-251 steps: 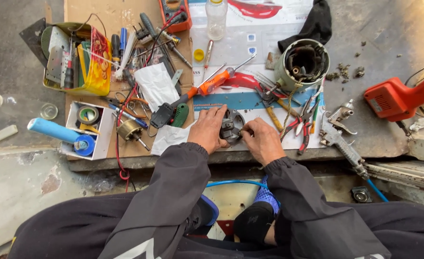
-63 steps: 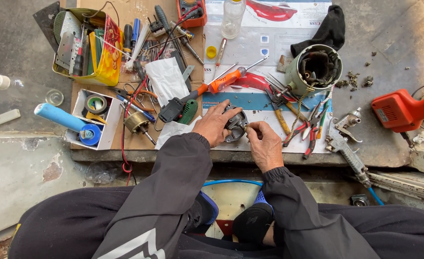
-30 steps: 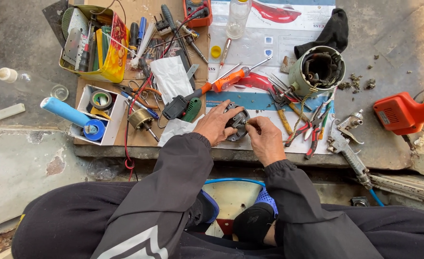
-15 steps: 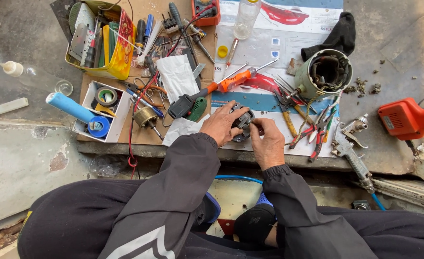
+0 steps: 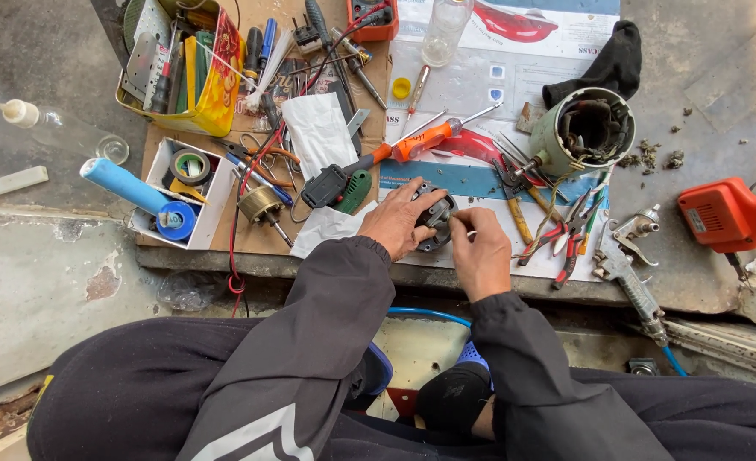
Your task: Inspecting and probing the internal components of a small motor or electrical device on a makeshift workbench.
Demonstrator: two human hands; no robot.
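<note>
Both hands are on a small dark grey metal part, round and ribbed, sitting near the front edge of the desk. The left hand cups it from the side, fingers wrapped around the casing, grip closed on it. The right hand pinches together at the part's right rim, fingertips touching it; what sits between them is too small to tell.

Just behind, an orange-handled screwdriver lies slanted on a glossy printed sheet, its steel shaft pointing up-right. A pale green motor housing, cylindrical, open end showing copper windings, stands to the right. Red-handled pliers lie scattered just beside the right hand. Further right, a bright orange plastic tool sits well apart on rough, gritty concrete.

To the left, crumpled white paper, a brass-coloured rotor, a white box with tape rolls and a blue tube, and a yellow tin crammed with tools. Crowded all round; the only open room is the bare concrete at the far right.
</note>
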